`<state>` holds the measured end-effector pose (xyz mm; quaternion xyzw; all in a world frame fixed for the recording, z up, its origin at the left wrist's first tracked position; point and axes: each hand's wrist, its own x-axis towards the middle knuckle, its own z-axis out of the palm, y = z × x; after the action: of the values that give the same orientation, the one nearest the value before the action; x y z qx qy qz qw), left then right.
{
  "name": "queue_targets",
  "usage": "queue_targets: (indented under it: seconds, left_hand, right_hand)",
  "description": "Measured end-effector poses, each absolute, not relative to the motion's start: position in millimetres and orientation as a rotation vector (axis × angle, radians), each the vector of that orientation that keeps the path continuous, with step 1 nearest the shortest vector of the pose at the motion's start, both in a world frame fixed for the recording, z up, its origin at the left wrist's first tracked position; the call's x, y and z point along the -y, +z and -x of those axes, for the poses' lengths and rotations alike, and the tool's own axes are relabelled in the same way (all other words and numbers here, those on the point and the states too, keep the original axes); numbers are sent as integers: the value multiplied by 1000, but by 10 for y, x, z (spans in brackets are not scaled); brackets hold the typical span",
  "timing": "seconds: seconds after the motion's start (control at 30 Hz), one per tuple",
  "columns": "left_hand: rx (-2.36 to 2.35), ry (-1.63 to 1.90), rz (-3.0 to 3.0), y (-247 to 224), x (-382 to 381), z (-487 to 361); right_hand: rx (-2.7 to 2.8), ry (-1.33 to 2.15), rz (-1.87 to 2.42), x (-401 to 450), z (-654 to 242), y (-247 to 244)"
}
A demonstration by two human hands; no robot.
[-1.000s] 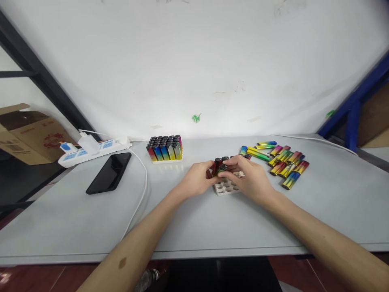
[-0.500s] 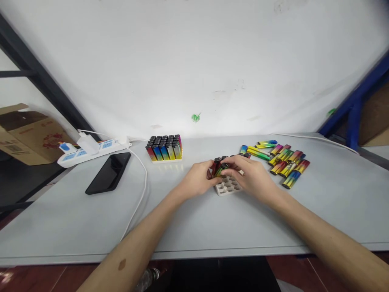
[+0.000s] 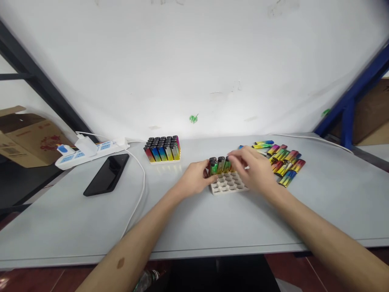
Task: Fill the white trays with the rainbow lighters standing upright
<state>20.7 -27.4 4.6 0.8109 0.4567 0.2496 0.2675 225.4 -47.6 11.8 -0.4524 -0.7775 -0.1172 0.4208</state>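
Observation:
A white tray [image 3: 225,189] with hexagonal holes lies in front of me, several shiny lighters [image 3: 221,165] standing upright along its back rows. My left hand [image 3: 196,178] grips the tray's left end, its thumb beside a green lighter [image 3: 213,167] in the corner; its other fingertips are partly hidden. Over the tray's right side hovers my right hand [image 3: 254,168], thumb and fingers apart, with nothing visible between them. It covers part of the back row. Loose multicoloured lighters [image 3: 284,162] lie in a pile to the right.
A second tray filled with upright lighters [image 3: 162,150] stands left of centre. Farther left lie a black phone [image 3: 106,174] and a white power strip [image 3: 91,152] with its cable [image 3: 142,178] crossing the table. A cardboard box [image 3: 33,136] is beyond the left edge.
My right hand has let go of the green lighter, now upright in the tray's left part, and moved slightly right and up. My left hand stays at the tray's left end.

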Motion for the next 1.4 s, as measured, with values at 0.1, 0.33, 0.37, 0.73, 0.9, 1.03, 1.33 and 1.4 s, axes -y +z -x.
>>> queue_targets:
  seconds: [0.1, 0.33, 0.37, 0.73, 0.9, 1.03, 1.33, 1.4]
  left_hand:
    - [-1269, 637, -2203, 83, 237, -143]
    - [-1314, 542, -2202, 174, 207, -9]
    - [-1315, 541, -2205, 176, 208, -5]
    - [-1286, 558, -2203, 162, 228, -33]
    - [-1254, 593, -2183, 136, 236, -36]
    - [-1252, 587, -2191, 120, 229, -35]
    - [-1253, 571, -2176, 126, 234, -30]
    - [-1260, 573, -2178, 128, 237, -30]
  right_hand:
    - [1773, -403, 1366, 338, -2471, 123]
    - [2028, -196, 1881, 114, -2729, -86]
    - [2062, -149, 1901, 108, -2728, -102]
    - [2117, -217, 1815, 126, -2627, -126]
    - [2204, -255, 1756, 90, -2615, -165]
    - [2077, -136, 1839, 70, -2637, -169]
    - [2028, -30, 1993, 107, -2616, -142]
    - [2008, -12, 1940, 121, -2615, -132]
